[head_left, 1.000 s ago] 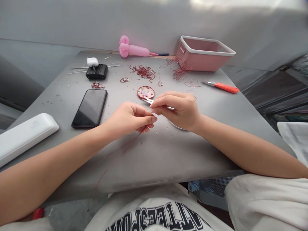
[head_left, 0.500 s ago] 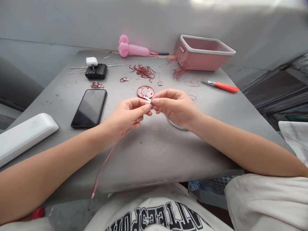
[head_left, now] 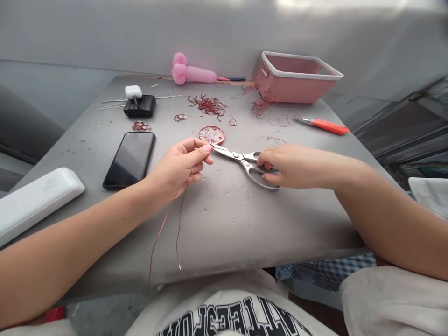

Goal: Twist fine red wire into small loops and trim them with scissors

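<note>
My left hand (head_left: pixel 180 163) is closed in a pinch on a thin red cord (head_left: pixel 163 226); two ends dangle below it towards the table's front edge. What sits right between the fingertips is too small to make out. My right hand (head_left: pixel 303 165) has its fingers at the handle loops of a pair of metal scissors (head_left: pixel 236 155), closed round them. The scissors lie with their blades pointing left, their tips near my left fingertips. Just behind the blades is a small round red-rimmed dish (head_left: pixel 212 135) of pale and pink beads.
A black phone (head_left: pixel 129 159) and a white case (head_left: pixel 42 200) lie to the left. Behind are a black box-like device (head_left: pixel 140 106), red cord scraps (head_left: pixel 210 105), a pink balloon (head_left: pixel 196 73) and a pink bin (head_left: pixel 297 84). An orange-handled cutter (head_left: pixel 329 126) lies right.
My right hand has left the left fingertips and moved right onto the scissors' handles, uncovering the scissors. The left hand has shifted slightly left, and the cord ends now hang apart.
</note>
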Demonstrator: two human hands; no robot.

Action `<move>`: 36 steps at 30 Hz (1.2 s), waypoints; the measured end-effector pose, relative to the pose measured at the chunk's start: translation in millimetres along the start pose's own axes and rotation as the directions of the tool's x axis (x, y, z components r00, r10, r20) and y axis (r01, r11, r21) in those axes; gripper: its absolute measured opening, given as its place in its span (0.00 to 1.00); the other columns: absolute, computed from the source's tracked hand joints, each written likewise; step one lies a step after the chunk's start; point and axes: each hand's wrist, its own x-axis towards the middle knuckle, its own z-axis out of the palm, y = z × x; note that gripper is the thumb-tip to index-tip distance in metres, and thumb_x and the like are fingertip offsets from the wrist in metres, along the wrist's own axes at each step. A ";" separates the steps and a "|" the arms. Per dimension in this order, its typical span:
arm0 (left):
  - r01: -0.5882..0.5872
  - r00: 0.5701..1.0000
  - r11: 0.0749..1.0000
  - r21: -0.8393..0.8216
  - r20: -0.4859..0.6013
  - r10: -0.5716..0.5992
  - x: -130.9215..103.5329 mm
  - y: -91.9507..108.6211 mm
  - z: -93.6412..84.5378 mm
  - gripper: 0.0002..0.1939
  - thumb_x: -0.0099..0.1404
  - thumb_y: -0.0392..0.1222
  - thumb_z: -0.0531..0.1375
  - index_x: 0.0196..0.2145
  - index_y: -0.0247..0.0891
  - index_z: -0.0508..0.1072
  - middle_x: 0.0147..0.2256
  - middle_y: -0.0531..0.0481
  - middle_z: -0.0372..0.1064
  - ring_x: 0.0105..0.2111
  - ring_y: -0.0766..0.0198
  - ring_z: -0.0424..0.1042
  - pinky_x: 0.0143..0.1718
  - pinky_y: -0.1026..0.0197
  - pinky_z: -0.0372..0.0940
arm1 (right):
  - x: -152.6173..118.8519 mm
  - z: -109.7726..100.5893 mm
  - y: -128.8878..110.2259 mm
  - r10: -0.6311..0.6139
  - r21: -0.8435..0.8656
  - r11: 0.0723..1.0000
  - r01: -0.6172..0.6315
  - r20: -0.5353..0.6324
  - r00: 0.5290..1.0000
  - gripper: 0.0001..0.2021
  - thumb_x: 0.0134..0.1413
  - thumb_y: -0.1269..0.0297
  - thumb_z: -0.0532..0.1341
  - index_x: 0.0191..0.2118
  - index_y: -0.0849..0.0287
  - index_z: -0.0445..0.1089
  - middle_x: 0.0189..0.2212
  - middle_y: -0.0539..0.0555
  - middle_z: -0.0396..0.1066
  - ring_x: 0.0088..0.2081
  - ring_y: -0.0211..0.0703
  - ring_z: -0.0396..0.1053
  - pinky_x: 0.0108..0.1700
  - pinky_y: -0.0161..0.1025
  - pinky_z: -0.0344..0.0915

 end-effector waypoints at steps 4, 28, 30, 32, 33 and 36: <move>-0.007 1.000 1.000 -0.028 0.010 0.007 0.9 -1.2 -1.1 0.04 0.65 0.35 0.61 0.31 0.35 0.69 0.25 0.55 0.65 0.18 0.77 0.51 0.15 0.74 0.47 | 0.1 7.9 -8.3 0.089 -0.013 0.996 -0.088 0.063 0.994 0.15 0.53 0.63 0.57 0.46 0.60 0.67 0.46 0.60 0.67 0.41 0.49 0.68 0.38 0.41 0.63; 0.117 0.964 0.990 -0.079 0.247 -0.094 -7.3 -3.2 5.0 0.05 0.65 0.38 0.62 0.31 0.37 0.70 0.23 0.56 0.66 0.16 0.78 0.47 0.16 0.74 0.44 | 3.6 11.1 -16.6 -0.099 0.401 0.855 0.329 -0.496 0.862 0.09 0.59 0.57 0.59 0.34 0.51 0.75 0.33 0.53 0.76 0.34 0.45 0.72 0.40 0.43 0.67; 0.146 0.951 0.987 -0.060 0.283 -0.123 -9.1 -4.6 7.0 0.05 0.65 0.39 0.62 0.31 0.37 0.70 0.23 0.55 0.66 0.16 0.78 0.48 0.16 0.74 0.44 | 7.6 18.0 -31.9 -0.071 0.463 0.793 0.395 -0.574 0.816 0.07 0.58 0.57 0.62 0.33 0.50 0.76 0.33 0.53 0.76 0.34 0.45 0.72 0.40 0.43 0.68; 0.161 0.942 0.986 -0.038 0.303 -0.142 -10.6 -5.9 8.9 0.06 0.65 0.39 0.61 0.31 0.37 0.69 0.23 0.55 0.66 0.16 0.78 0.48 0.16 0.74 0.44 | 10.1 24.2 -40.9 -0.074 0.484 0.748 0.455 -0.620 0.781 0.06 0.57 0.58 0.63 0.32 0.50 0.76 0.32 0.53 0.76 0.34 0.44 0.72 0.39 0.43 0.68; 0.165 0.940 0.986 -0.025 0.308 -0.149 -11.3 -6.5 9.6 0.06 0.65 0.39 0.61 0.31 0.37 0.69 0.23 0.55 0.67 0.16 0.78 0.48 0.16 0.74 0.44 | 10.8 26.6 -43.2 -0.080 0.484 0.732 0.479 -0.638 0.766 0.06 0.57 0.59 0.63 0.32 0.51 0.76 0.32 0.53 0.76 0.33 0.43 0.72 0.38 0.42 0.68; 0.158 0.936 0.987 0.016 0.317 -0.154 -12.9 -7.5 10.8 0.07 0.67 0.40 0.60 0.31 0.37 0.68 0.24 0.55 0.68 0.16 0.78 0.48 0.16 0.74 0.45 | 10.7 30.4 -45.6 -0.089 0.468 0.707 0.529 -0.683 0.724 0.05 0.58 0.62 0.63 0.32 0.52 0.75 0.30 0.52 0.75 0.31 0.41 0.71 0.36 0.40 0.67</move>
